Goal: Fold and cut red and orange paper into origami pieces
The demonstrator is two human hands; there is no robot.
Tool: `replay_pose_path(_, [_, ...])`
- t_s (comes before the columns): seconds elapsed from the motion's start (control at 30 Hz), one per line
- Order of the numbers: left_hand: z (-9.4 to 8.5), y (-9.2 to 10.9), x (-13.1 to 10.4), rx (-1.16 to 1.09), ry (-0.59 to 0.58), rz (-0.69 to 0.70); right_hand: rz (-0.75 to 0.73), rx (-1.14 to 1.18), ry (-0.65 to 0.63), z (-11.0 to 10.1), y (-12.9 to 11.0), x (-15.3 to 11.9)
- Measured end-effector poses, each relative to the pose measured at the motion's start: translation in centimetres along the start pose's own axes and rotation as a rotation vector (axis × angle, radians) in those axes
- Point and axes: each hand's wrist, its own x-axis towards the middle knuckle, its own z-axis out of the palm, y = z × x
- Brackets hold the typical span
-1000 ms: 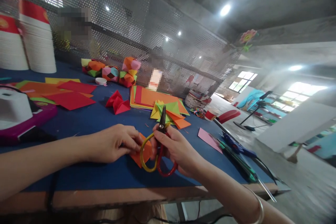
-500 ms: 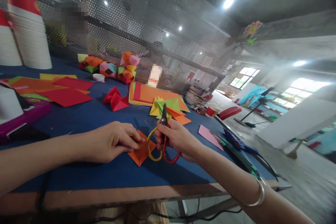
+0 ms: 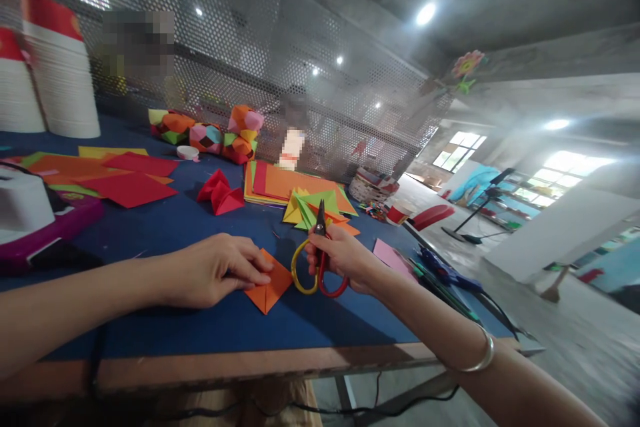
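A folded orange paper square (image 3: 274, 283) lies near the front of the blue table. The fingertips of my left hand (image 3: 217, 270) are on its upper left part, the fingers bent and close together; whether they pinch it cannot be told. To the right, my right hand (image 3: 340, 253) is closed around scissors (image 3: 321, 223) by the blades' base. Their dark blades point up and away, pressed together, with one yellow and one red handle loop hanging toward me. Behind the scissors are green and yellow folded papers (image 3: 310, 208).
Red folded pieces (image 3: 220, 193) and loose sheets (image 3: 137, 188) lie left, near a purple-based device (image 3: 55, 233) and paper cup stacks (image 3: 65, 80). Paper balls (image 3: 243, 133) stand behind. A pink sheet (image 3: 393, 259), a blue glue gun (image 3: 445, 267) and a paper cup (image 3: 399, 213) are right.
My right hand and the scissors have moved slightly right, away from the orange square, uncovering its right corner. My left hand has stayed on the paper.
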Motion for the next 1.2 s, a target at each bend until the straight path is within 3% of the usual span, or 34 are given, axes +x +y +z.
replay_pose_path(0.17, [0.0,0.0,0.1,-0.027,-0.014,-0.019,-0.035,0.036,-0.110,1.5,-0.7,-1.7])
replay_pose_path(0.27, [-0.2,0.5,0.3,-0.028,-0.042,-0.017,-0.031,0.077,-0.234,2.7,-0.3,-2.3])
replay_pose_path(0.37, [-0.5,0.9,0.5,-0.035,-0.048,-0.013,0.004,0.069,-0.268,3.3,0.2,-2.2])
replay_pose_path(0.67, [-0.2,0.4,0.0,-0.044,0.025,-0.024,0.055,0.031,-0.155,1.2,0.0,-0.2])
replay_pose_path(0.87, [-0.5,0.4,0.1,-0.044,-0.041,-0.073,0.059,0.037,-0.087,-0.6,0.2,0.7])
replay_pose_path(1.2, [-1.0,-1.1,0.2,-0.172,-0.093,-0.086,-0.007,0.100,0.017,-0.3,0.7,-0.4])
